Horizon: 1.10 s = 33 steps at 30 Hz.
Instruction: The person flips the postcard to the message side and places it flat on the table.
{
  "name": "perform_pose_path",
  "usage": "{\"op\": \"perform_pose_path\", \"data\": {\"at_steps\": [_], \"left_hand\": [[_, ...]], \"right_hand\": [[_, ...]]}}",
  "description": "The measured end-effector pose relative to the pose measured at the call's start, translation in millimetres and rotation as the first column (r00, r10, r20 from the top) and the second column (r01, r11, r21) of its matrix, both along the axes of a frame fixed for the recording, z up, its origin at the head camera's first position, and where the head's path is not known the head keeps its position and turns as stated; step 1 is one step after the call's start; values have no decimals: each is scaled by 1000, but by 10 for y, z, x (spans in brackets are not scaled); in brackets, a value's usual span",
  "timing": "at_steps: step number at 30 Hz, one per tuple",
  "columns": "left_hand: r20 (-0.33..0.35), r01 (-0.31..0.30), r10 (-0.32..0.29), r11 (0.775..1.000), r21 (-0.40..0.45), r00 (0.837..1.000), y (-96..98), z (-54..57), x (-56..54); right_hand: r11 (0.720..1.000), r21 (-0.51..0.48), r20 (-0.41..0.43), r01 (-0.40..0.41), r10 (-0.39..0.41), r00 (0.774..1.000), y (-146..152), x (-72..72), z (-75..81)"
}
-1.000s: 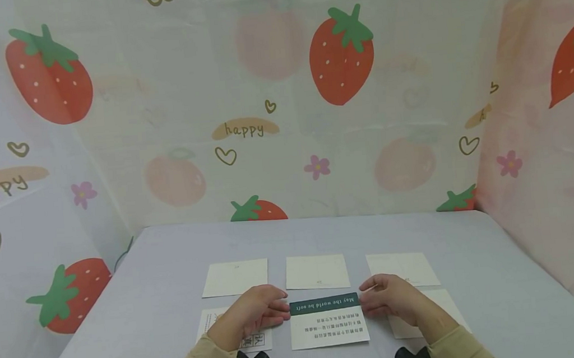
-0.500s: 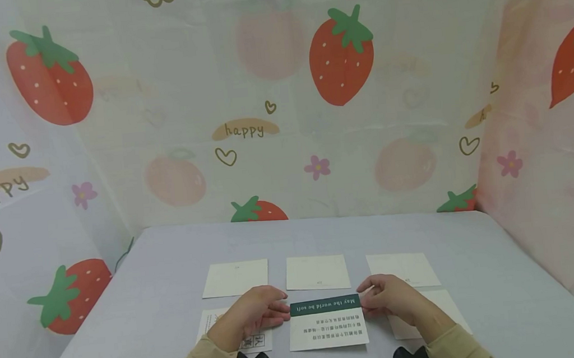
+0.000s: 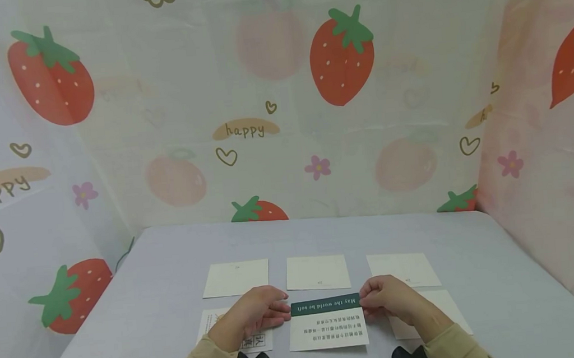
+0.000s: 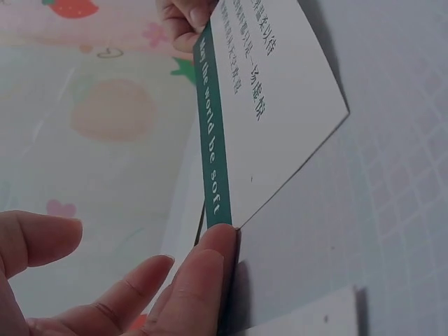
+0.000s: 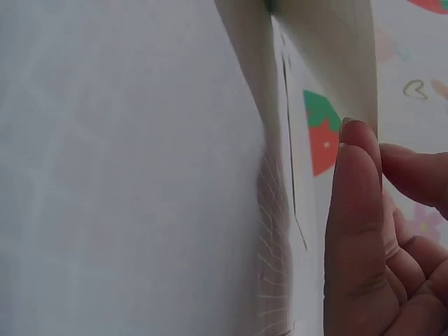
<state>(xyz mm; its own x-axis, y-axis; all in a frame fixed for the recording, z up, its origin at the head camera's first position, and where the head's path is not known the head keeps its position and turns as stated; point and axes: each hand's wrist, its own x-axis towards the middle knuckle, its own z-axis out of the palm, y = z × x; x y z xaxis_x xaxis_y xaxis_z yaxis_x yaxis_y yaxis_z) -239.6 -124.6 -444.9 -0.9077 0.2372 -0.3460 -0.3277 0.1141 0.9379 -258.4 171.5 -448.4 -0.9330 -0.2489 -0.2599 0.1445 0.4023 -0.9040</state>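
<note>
A white card with a dark green "May the world be soft" band (image 3: 327,330) lies near the front middle in the head view, its print upside down. My right hand (image 3: 390,300) pinches its far right corner between thumb and fingers; in the right wrist view that corner is lifted between the thumb (image 5: 416,178) and fingers (image 5: 358,210). My left hand (image 3: 257,313) has its fingertips (image 4: 213,245) against the card's far left corner, with the thumb (image 4: 45,238) held apart. Beneath the left hand lies a card with printed characters (image 3: 256,341), partly hidden.
Three blank-looking cards, left (image 3: 236,278), middle (image 3: 317,272) and right (image 3: 402,270), form a back row on the white table (image 3: 317,235). Another pale card (image 3: 446,310) lies partly under the right hand. A strawberry-patterned curtain (image 3: 260,91) stands behind.
My right thumb and fingers have come together on the card's corner. The card has shifted very slightly toward me. My left hand has barely moved.
</note>
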Motion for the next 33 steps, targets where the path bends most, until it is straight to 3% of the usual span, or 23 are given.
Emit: {"op": "perform_pose_path", "data": {"at_steps": [8,25,33], "left_hand": [[0,1,-1,1000,-18,1000,-19,-13,-12],[16,71,-70,997,-43,997,-34,3,-16],[-17,83,-85,993,-78,996,-5,-20,-23]], "right_hand": [[1000,19,-7,-10,10,1000,-42,8,28],[1000,-12,-31,19,-20,999,4,-33,98],[999,-32,-50,18,-20,999,13,-59,132]]}}
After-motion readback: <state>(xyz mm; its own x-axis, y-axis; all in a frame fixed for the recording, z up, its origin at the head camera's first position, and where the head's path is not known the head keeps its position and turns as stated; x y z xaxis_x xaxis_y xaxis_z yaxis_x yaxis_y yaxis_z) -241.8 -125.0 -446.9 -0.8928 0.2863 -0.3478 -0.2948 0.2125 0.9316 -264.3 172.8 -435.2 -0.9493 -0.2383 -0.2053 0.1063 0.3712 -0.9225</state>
